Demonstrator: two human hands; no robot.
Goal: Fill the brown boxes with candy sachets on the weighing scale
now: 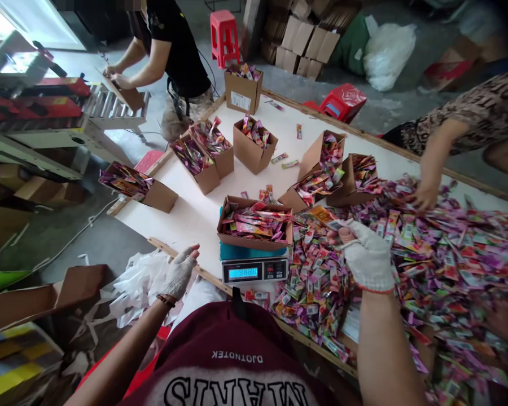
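Observation:
My left hand [180, 272], in a white fingerless glove, is open over the table's near edge, its fingers stretched toward the scale. My right hand [364, 251], gloved the same way, pinches an orange snack packet [320, 214] above the heap of packets. Between my hands, a cardboard box [254, 245] full of colourful packets rests on a digital scale [255, 270] with a teal top. The scale's blue display is lit, its digits hard to read. A large pile of small packets [317, 276] spreads from the scale to the right.
Several filled boxes [161, 196] stand on the white table [195, 220], which has a wooden rim. At right, a co-worker's hand [427, 194] reaches into the pile. Another person [169, 51] handles cardboard by a roller conveyor [114, 104]. White plastic [141, 282] lies near my left hand.

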